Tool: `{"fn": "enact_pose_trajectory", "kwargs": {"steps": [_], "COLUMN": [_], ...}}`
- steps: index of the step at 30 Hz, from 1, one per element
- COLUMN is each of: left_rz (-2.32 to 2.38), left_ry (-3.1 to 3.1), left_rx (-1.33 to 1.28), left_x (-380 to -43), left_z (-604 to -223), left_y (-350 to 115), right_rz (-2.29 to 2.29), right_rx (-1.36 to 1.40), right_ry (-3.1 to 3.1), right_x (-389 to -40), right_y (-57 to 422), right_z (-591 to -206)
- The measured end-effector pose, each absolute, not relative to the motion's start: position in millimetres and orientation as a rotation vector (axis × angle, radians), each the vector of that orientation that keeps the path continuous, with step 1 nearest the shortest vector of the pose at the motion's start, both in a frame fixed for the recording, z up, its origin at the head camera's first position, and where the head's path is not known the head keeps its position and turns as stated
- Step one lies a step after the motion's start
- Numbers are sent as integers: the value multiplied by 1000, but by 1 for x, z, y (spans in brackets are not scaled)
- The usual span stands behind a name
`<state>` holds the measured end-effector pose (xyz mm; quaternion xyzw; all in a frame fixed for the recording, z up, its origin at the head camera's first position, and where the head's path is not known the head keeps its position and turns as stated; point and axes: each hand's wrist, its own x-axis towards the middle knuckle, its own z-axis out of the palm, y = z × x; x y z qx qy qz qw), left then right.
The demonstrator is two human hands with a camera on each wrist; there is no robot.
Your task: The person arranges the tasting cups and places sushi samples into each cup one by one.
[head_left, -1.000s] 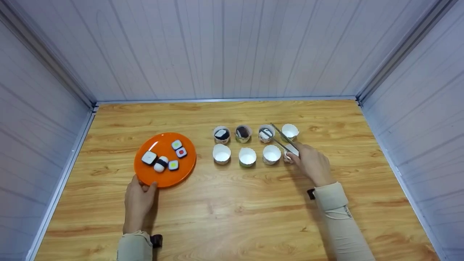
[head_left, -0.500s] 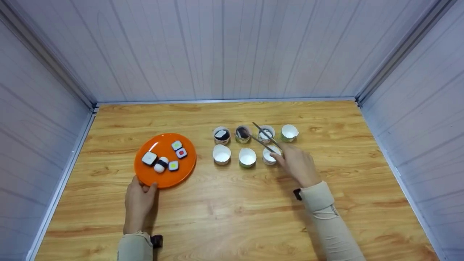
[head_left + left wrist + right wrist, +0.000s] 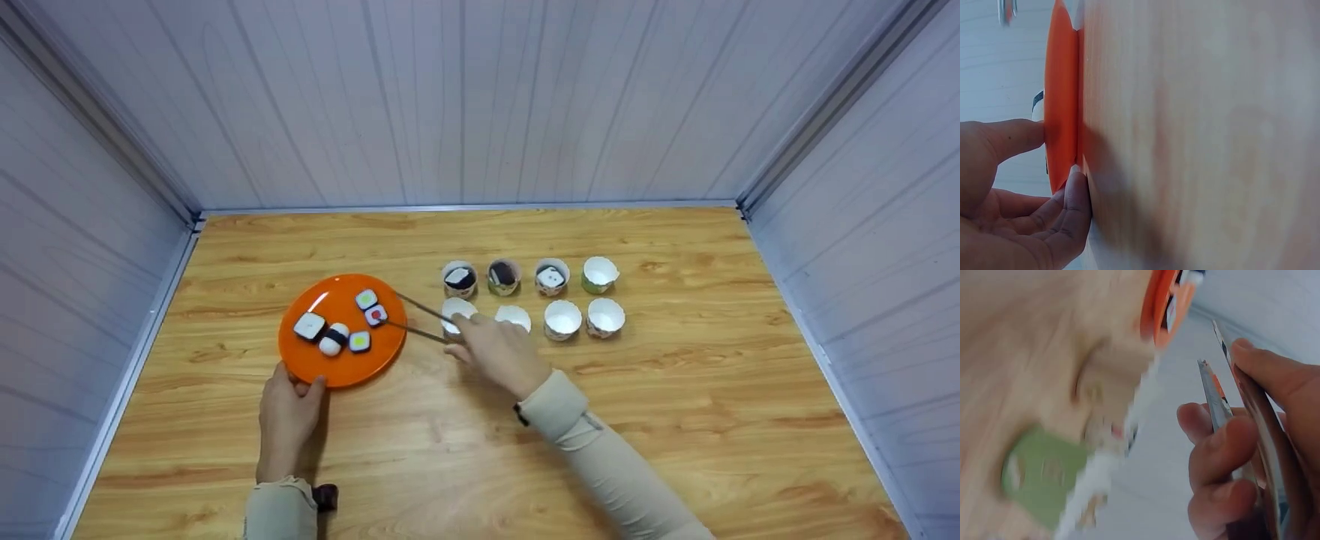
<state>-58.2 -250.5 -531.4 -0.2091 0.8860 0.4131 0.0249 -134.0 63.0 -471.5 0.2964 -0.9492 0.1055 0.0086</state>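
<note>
My left hand pinches the near rim of an orange plate, thumb on top and fingers under the edge. Several toy sushi pieces lie on it: a white block with a dark base, a white piece with a black band, and rolls with yellow, red and green centres. My right hand holds metal tongs, arms apart, nothing seen between them. One tip overlaps the red-centred roll's right edge; whether it touches, I cannot tell.
Paper cups stand in two rows right of the plate. Three back cups hold a black-and-white piece, a dark piece and a white piece. My right hand partly covers two front cups. Pale panels wall the wooden table.
My right hand has swung left with the tongs, from over the right-hand cups to the plate's right side. The left hand and the plate have stayed about where they were.
</note>
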Motion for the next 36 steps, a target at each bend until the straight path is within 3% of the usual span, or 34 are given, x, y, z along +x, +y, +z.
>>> {"fn": "enact_pose_trajectory", "kwargs": {"steps": [8,22,36], "left_rz": [1285,1291,1285], "left_ry": [2747,2770,2726], "left_rx": [-640,-629,-661], "left_x": [-58,-59,-59], "left_z": [-530,-530,-530], "left_y": [-251,-250,-250], "right_rz": [185,81,289], "right_rx": [923,803,872], "right_ry": [-2990,-3054,-3007], "right_x": [-134,-138,-136], "right_y": [28,10,39], "right_z": [-479,-498,-488]}}
